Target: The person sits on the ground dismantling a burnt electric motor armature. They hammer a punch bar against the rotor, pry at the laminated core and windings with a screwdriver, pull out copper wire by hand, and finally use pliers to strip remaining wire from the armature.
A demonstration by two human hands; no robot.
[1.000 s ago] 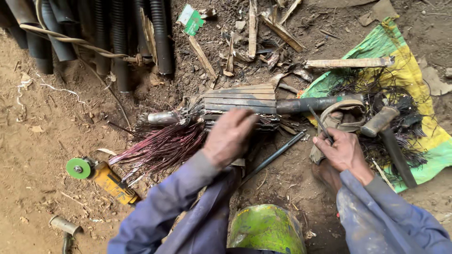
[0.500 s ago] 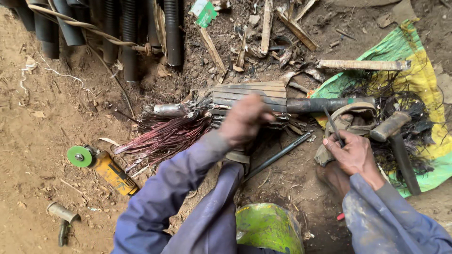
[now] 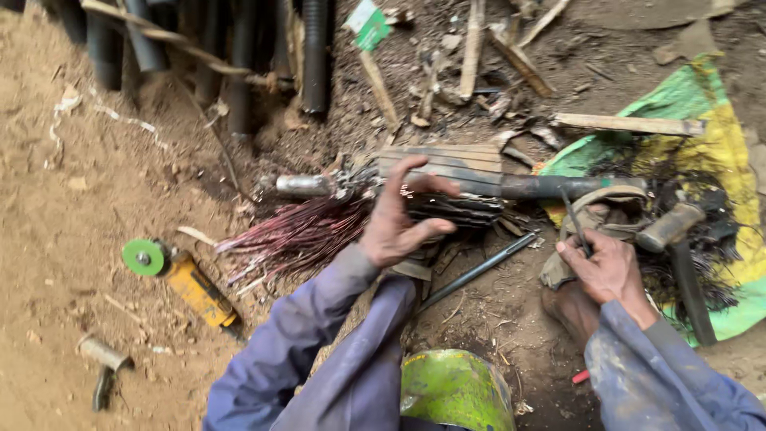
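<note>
Ground [image 3: 88, 263]: bare dirt is filling the 9 o'clock side, with wood scraps and black corrugated hoses [image 3: 315, 52] lying toward 12 o'clock.
Sack [image 3: 718, 152]: a green-and-yellow woven sheet is lying at 3 o'clock, carrying dark wire tangles and a hammer [image 3: 678, 255].
Rotor [image 3: 447, 183]: the slotted core on its shaft is lying across the centre, shaft ends pointing to 9 and 3 o'clock.
Copper wires [image 3: 303, 231]: a reddish bundle is fanning out of the rotor toward 8 o'clock.
Grinder [image 3: 183, 279]: a yellow angle grinder with a green disc is lying at 8 o'clock, well apart from both hands.
Step in hand: judging by the spread bundle, the copper is being stripped out of the rotor slots; the left hand is working at the core while the right is readying a tool.
Next move: it would seem to call for a steadying hold on the core and the thin tool brought to the slot ends where the wires are emerging.
Left hand [image 3: 399, 223]: its grip is spread wide, fingers [image 3: 423, 231] curling over the rotor's near side, just above or touching it; it is clamping nothing.
Right hand [image 3: 606, 267]: its grip is pinching a thin dark rod [image 3: 574, 219] that is pointing to 12 o'clock, beside a worn strap at 3 o'clock of the rotor.
Long bar [image 3: 479, 271]: a dark metal rod is lying on the dirt between the hands.
</note>
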